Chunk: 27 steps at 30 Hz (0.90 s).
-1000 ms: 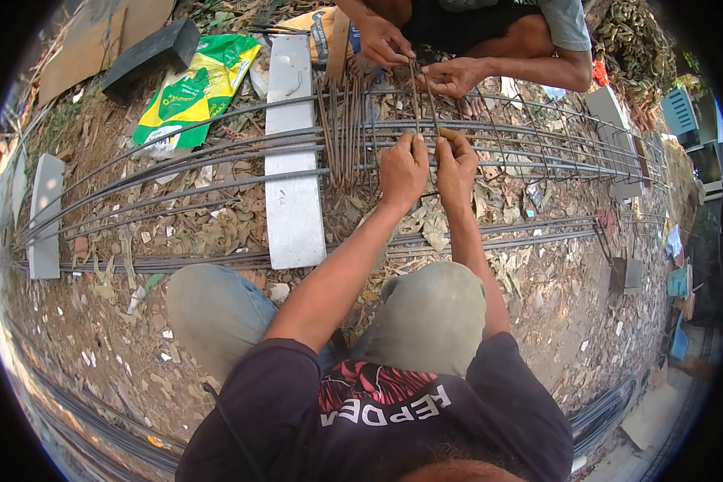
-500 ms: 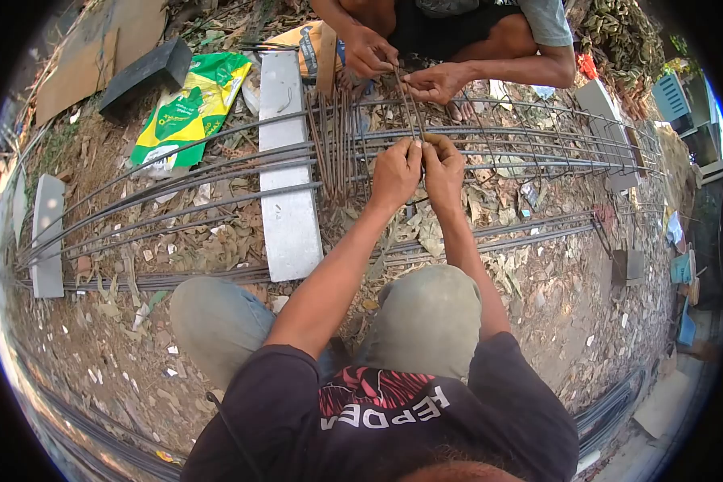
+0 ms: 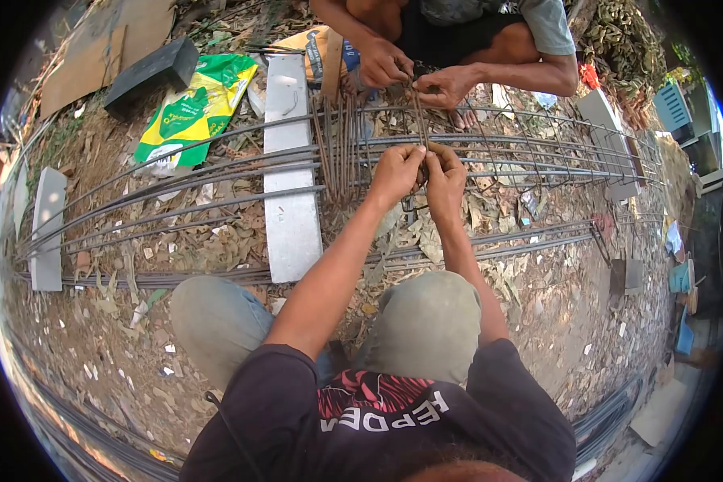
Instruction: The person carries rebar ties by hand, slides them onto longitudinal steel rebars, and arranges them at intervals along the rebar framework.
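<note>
My left hand and my right hand are closed side by side around the near end of a thin metal stirrup. Its far end is between the hands of a person opposite. Long steel bars run crosswise beneath, resting on a pale block. Several upright stirrups stand bunched on the bars left of my hands. What lies between my fingertips is partly hidden.
A second pale block supports the bars at the left, another at the right near spaced stirrups. A green-yellow sack and a dark block lie at the upper left. More bars lie nearer my knees.
My two hands have come closer together, and the sides of the stirrup look nearer each other. The other person's hands have also drawn together at its far end. The camera view has shifted slightly.
</note>
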{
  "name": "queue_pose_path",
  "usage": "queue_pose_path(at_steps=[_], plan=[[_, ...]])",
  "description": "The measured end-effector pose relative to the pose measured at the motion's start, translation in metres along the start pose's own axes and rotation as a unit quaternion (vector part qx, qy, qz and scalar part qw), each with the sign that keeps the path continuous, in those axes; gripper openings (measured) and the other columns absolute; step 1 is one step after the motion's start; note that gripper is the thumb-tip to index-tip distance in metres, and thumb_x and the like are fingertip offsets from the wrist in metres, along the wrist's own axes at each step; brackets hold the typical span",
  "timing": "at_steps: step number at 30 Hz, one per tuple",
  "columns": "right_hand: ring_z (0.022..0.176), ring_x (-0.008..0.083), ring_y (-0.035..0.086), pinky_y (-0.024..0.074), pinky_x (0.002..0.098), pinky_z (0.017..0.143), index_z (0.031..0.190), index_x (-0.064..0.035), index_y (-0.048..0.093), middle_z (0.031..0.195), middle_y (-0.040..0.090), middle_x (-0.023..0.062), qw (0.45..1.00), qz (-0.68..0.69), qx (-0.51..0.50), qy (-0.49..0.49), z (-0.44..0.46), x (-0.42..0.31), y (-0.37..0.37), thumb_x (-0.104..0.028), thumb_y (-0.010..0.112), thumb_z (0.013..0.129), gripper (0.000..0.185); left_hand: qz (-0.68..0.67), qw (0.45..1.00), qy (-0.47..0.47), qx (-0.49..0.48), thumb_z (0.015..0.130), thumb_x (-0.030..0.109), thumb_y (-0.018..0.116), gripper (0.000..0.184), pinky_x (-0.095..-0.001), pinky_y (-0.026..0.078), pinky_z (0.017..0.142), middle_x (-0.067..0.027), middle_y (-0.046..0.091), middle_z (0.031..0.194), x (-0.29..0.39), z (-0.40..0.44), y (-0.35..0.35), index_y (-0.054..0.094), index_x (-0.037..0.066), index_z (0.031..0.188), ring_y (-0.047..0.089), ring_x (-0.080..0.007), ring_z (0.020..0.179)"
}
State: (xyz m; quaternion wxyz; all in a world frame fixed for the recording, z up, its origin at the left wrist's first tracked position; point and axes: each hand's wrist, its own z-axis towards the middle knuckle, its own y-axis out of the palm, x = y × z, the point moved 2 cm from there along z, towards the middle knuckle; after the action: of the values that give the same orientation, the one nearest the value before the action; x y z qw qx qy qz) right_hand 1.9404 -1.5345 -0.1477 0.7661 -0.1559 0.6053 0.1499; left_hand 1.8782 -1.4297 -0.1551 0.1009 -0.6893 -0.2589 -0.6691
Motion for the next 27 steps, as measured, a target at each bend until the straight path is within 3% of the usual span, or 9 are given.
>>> queue_pose_path(at_steps=[6, 12, 13, 17, 20, 21, 22, 24, 27], plan=[[0.076, 0.0073, 0.058, 0.0471, 0.0259, 0.067, 0.109, 0.0050, 0.069, 0.086, 0.069, 0.0051, 0.999, 0.032, 0.002, -0.004, -0.005, 0.009, -0.001, -0.009, 0.062, 0.099, 0.018, 0.116, 0.992, 0.014, 0.048, 0.100, 0.025, 0.060, 0.033, -0.0380, 0.049, 0.055, -0.0136, 0.069, 0.067, -0.003, 0.003, 0.002, 0.073, -0.002, 0.088, 0.065, -0.0217, 0.055], [0.071, 0.0064, 0.057, 0.0481, 0.0254, 0.063, 0.109, 0.0047, 0.068, 0.081, 0.068, 0.0034, 1.000, -0.003, -0.022, -0.007, -0.011, -0.002, 0.005, -0.008, 0.062, 0.099, 0.018, 0.188, 0.972, -0.009, 0.137, 0.095, 0.022, 0.060, 0.029, -0.0487, 0.054, 0.076, -0.0236, 0.073, 0.082, -0.006, 0.003, -0.004, 0.076, -0.002, 0.094, 0.072, -0.0424, 0.082], [0.070, 0.0063, 0.057, 0.0482, 0.0254, 0.061, 0.109, 0.0047, 0.068, 0.080, 0.068, 0.0030, 0.999, -0.008, -0.031, 0.002, -0.011, -0.002, 0.007, -0.008, 0.062, 0.099, 0.018, 0.216, 0.962, 0.032, 0.162, 0.094, 0.022, 0.060, 0.029, -0.0496, 0.054, 0.081, -0.0257, 0.073, 0.089, -0.012, 0.007, -0.006, 0.075, -0.003, 0.095, 0.072, -0.0435, 0.088], [0.074, 0.0080, 0.062, 0.0500, 0.0257, 0.065, 0.115, 0.0053, 0.067, 0.086, 0.071, 0.0060, 0.996, -0.041, -0.083, 0.017, -0.014, -0.009, 0.018, -0.006, 0.062, 0.100, 0.020, 0.227, 0.961, -0.006, 0.157, 0.097, 0.026, 0.059, 0.033, -0.0487, 0.055, 0.083, -0.0273, 0.073, 0.092, 0.000, 0.009, -0.025, 0.074, -0.004, 0.094, 0.071, -0.0441, 0.092], [0.072, 0.0215, 0.072, 0.0554, 0.0350, 0.069, 0.116, 0.0023, 0.068, 0.082, 0.073, 0.0153, 0.972, -0.202, -0.119, -0.023, -0.021, -0.034, 0.026, -0.008, 0.064, 0.095, 0.024, 0.132, 0.975, -0.039, 0.174, 0.102, 0.028, 0.055, 0.039, -0.0477, 0.055, 0.079, -0.0239, 0.073, 0.083, -0.009, 0.022, -0.042, 0.072, -0.004, 0.089, 0.072, -0.0409, 0.083], [0.079, 0.0310, 0.073, 0.0555, 0.0403, 0.075, 0.121, 0.0003, 0.068, 0.090, 0.073, 0.0199, 0.984, -0.118, -0.123, -0.059, -0.024, -0.031, 0.031, -0.009, 0.066, 0.093, 0.029, 0.088, 0.987, -0.031, 0.135, 0.109, 0.029, 0.049, 0.041, -0.0314, 0.054, 0.056, -0.0099, 0.071, 0.076, -0.017, 0.029, -0.051, 0.071, -0.003, 0.099, 0.069, -0.0169, 0.062], [0.081, 0.0321, 0.073, 0.0554, 0.0410, 0.075, 0.121, -0.0003, 0.068, 0.092, 0.073, 0.0200, 0.976, -0.159, -0.121, -0.079, -0.025, -0.035, 0.028, -0.009, 0.067, 0.092, 0.030, -0.011, 0.989, -0.083, 0.124, 0.109, 0.031, 0.048, 0.043, -0.0307, 0.054, 0.056, -0.0099, 0.071, 0.077, 0.022, 0.004, -0.042, 0.070, -0.004, 0.101, 0.069, -0.0163, 0.061], [0.086, 0.0343, 0.073, 0.0552, 0.0424, 0.077, 0.122, -0.0014, 0.068, 0.096, 0.073, 0.0203, 0.956, -0.241, -0.121, -0.120, -0.025, -0.046, 0.021, -0.008, 0.068, 0.091, 0.032, 0.048, 0.990, -0.090, 0.100, 0.109, 0.035, 0.048, 0.045, -0.0292, 0.053, 0.055, -0.0107, 0.073, 0.078, 0.021, 0.008, -0.048, 0.069, -0.004, 0.103, 0.069, -0.0156, 0.061], [0.084, 0.0338, 0.071, 0.0550, 0.0417, 0.077, 0.116, -0.0012, 0.072, 0.099, 0.073, 0.0187, 0.959, -0.265, -0.041, -0.092, -0.017, -0.037, -0.003, -0.012, 0.067, 0.093, 0.026, 0.152, 0.981, -0.055, 0.104, 0.106, 0.040, 0.050, 0.051, -0.0402, 0.057, 0.058, -0.0177, 0.075, 0.078, 0.015, 0.008, -0.057, 0.069, -0.007, 0.097, 0.074, -0.0273, 0.065]])
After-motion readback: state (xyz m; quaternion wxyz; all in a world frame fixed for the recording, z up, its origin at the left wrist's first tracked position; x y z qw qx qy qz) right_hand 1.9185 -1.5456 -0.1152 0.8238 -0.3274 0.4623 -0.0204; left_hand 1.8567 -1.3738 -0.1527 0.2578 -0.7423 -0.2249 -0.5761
